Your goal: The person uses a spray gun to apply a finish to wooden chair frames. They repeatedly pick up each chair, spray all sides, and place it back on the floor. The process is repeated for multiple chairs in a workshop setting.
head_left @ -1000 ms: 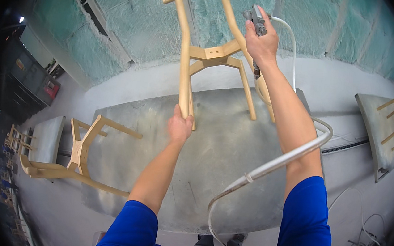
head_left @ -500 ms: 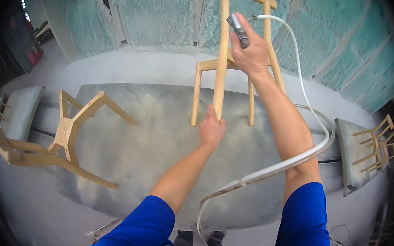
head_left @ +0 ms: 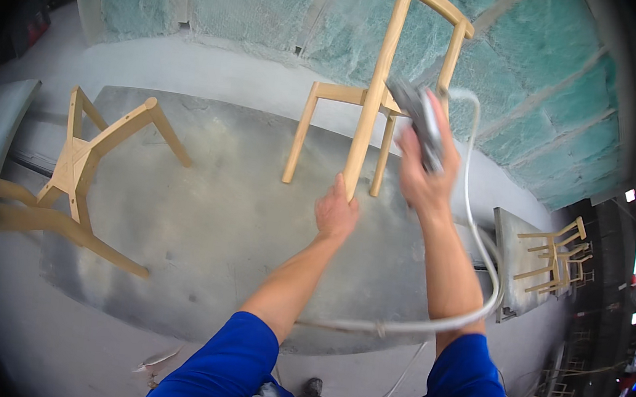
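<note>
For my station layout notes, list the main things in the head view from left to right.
Chair frame at the left → leftmost leg of the held chair frame → left hand → right hand → small chair frames at the right.

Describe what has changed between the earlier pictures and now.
The held chair frame has turned: one leg now shows left of the gripped upright. The right hand has brought its grey tool leftward to that upright, then down near seat level. The left hand kept its grip; the second chair frame stayed put.
</note>
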`<action>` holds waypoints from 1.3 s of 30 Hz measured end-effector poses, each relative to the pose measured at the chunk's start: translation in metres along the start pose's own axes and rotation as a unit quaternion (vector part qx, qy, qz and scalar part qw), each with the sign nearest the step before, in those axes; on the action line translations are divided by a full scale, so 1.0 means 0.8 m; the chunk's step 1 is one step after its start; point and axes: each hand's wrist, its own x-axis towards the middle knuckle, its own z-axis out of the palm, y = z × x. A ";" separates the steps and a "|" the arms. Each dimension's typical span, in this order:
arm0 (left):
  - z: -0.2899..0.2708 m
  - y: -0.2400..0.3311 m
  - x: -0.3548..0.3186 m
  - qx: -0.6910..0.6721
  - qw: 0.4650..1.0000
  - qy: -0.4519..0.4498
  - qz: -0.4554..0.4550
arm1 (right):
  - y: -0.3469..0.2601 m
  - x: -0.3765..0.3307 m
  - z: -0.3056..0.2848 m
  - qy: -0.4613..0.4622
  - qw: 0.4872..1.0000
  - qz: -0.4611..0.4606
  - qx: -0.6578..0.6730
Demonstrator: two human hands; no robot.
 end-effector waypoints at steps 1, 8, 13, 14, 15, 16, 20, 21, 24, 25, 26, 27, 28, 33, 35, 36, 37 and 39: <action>0.001 -0.006 -0.012 -0.009 1.000 0.004 0.003 | -0.008 -0.033 -0.037 -0.003 0.999 0.042 0.015; 0.036 -0.089 -0.144 0.015 0.998 -0.047 -0.036 | -0.052 -0.252 -0.303 0.192 0.932 0.295 0.087; 0.068 -0.171 -0.233 0.032 0.987 -0.078 -0.139 | -0.062 -0.369 -0.451 0.198 0.920 0.338 0.030; 0.077 -0.188 -0.235 0.041 0.981 -0.083 -0.171 | -0.052 -0.388 -0.469 0.196 0.914 0.353 0.046; 0.086 -0.204 -0.240 0.052 0.973 -0.091 -0.207 | -0.043 -0.409 -0.489 0.196 0.907 0.367 0.061; 0.096 -0.218 -0.238 0.072 0.971 -0.080 -0.215 | -0.030 -0.427 -0.508 0.199 0.902 0.376 0.079; 0.145 -0.255 -0.193 0.154 0.969 -0.064 -0.182 | 0.041 -0.485 -0.564 0.154 0.877 0.414 0.189; 0.160 -0.259 -0.192 0.213 0.951 -0.106 -0.199 | 0.057 -0.497 -0.575 0.146 0.865 0.434 0.207; 0.234 -0.236 -0.209 0.182 0.886 -0.007 -0.427 | 0.107 -0.506 -0.593 0.116 0.844 0.471 0.228; 0.252 -0.218 -0.238 0.269 0.916 -0.086 -0.286 | 0.123 -0.505 -0.596 0.126 0.832 0.478 0.251; 0.277 -0.192 -0.278 0.348 0.912 -0.169 -0.137 | 0.137 -0.504 -0.598 0.137 0.819 0.485 0.274; 0.326 -0.150 -0.323 0.352 0.899 -0.256 -0.042 | 0.152 -0.500 -0.597 0.138 0.808 0.485 0.306; 0.328 -0.115 -0.374 0.244 0.884 -0.397 0.015 | 0.171 -0.496 -0.599 0.140 0.797 0.481 0.337; 0.287 0.030 -0.585 0.072 0.713 -0.690 -0.099 | 0.284 -0.466 -0.552 0.179 0.721 0.569 0.353; 0.226 0.033 -0.620 0.099 0.688 -0.682 -0.227 | 0.334 -0.450 -0.521 0.193 0.693 0.612 0.328; 0.189 0.027 -0.622 0.088 0.687 -0.650 -0.314 | 0.360 -0.444 -0.508 0.205 0.693 0.615 0.315; 0.152 0.022 -0.624 0.058 0.699 -0.621 -0.351 | 0.386 -0.439 -0.498 0.204 0.691 0.625 0.300; 0.078 0.025 -0.634 -0.031 0.762 -0.531 -0.370 | 0.427 -0.433 -0.474 0.202 0.681 0.648 0.274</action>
